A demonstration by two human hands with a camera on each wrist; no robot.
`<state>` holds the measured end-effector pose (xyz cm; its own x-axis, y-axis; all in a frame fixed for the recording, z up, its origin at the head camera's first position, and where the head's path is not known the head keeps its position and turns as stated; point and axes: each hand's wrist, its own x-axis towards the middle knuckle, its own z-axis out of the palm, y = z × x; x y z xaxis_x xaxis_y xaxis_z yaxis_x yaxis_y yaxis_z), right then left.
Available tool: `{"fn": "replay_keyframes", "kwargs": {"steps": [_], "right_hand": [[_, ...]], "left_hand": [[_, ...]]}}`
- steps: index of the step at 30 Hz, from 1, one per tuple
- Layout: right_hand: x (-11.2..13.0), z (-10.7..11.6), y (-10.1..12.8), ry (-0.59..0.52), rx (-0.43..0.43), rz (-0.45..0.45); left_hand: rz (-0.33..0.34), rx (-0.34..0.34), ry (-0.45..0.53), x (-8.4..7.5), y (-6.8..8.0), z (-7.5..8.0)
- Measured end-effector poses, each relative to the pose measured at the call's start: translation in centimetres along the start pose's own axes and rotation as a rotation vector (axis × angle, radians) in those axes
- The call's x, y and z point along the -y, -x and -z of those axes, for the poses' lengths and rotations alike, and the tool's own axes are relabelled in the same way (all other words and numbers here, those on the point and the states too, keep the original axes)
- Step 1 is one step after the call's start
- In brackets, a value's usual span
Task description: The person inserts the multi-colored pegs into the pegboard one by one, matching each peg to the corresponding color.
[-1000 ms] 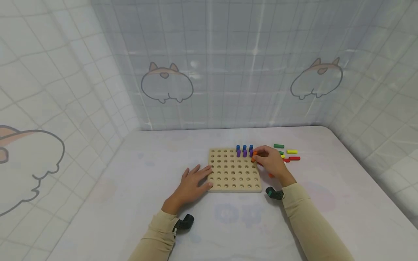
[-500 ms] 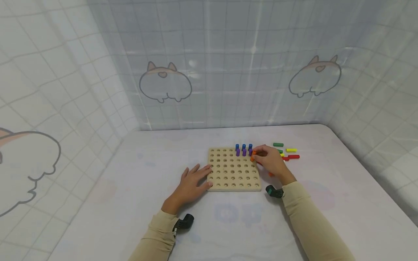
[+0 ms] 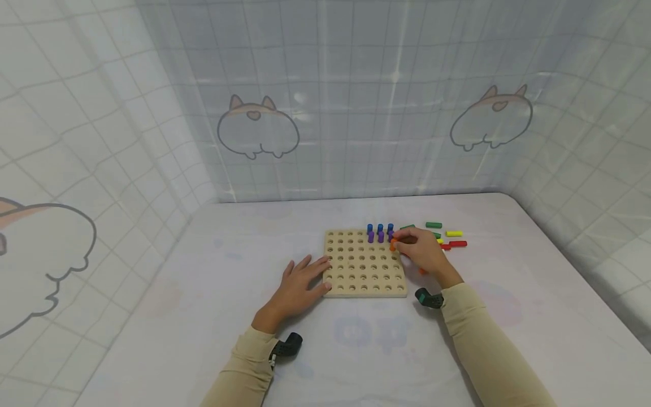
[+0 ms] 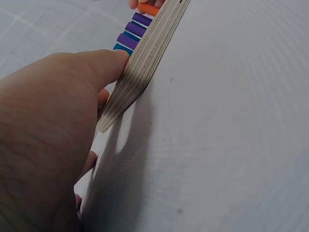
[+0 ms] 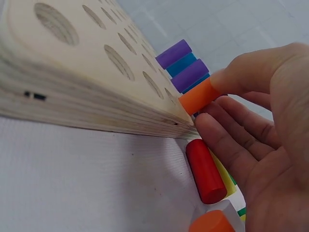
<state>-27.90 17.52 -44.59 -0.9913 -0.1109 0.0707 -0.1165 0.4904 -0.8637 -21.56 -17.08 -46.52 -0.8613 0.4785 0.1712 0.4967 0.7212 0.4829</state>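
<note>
A square wooden pegboard (image 3: 364,270) lies flat on the table. At its far right corner stand three blue pegs (image 3: 380,228) and three purple pegs (image 3: 380,237). My right hand (image 3: 402,244) pinches an orange peg (image 3: 393,245) that stands at the board's right edge, just in front of the purple ones. In the right wrist view a fingertip (image 5: 241,72) sits on the orange peg (image 5: 198,96), with the peg's foot at the board (image 5: 87,92). My left hand (image 3: 301,281) lies flat, thumb (image 4: 89,67) against the board's left edge (image 4: 145,63).
Loose pegs lie right of the board: green (image 3: 433,225), yellow (image 3: 454,233), red (image 3: 458,244). Under my right fingers lie a red peg (image 5: 205,170) and another orange one (image 5: 211,223). A tiled curtain walls the table on three sides.
My right hand has stayed at the board's far right corner, setting the orange peg slightly lower against the board. The left hand has not moved.
</note>
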Motion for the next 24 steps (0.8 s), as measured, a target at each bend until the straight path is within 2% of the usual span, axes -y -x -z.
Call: {"fn": "replay_keyframes", "kwargs": {"steps": [10, 13, 19, 24], "right_hand": [[-0.4, 1.7, 0.9, 0.021, -0.021, 0.025], [-0.8, 2.7, 1.7, 0.020, -0.032, 0.007], [-1.9, 4.3, 3.1, 0.039, -0.037, -0.047], [-2.5, 5.2, 3.8, 0.071, -0.042, -0.033]], "left_hand": [[-0.001, 0.015, 0.002, 0.1, -0.2, 0.1], [0.009, 0.030, -0.007, 0.1, -0.2, 0.1], [0.007, 0.015, 0.000, 0.0, -0.3, 0.1], [0.029, 0.034, -0.001, 0.2, -0.3, 0.1]]}}
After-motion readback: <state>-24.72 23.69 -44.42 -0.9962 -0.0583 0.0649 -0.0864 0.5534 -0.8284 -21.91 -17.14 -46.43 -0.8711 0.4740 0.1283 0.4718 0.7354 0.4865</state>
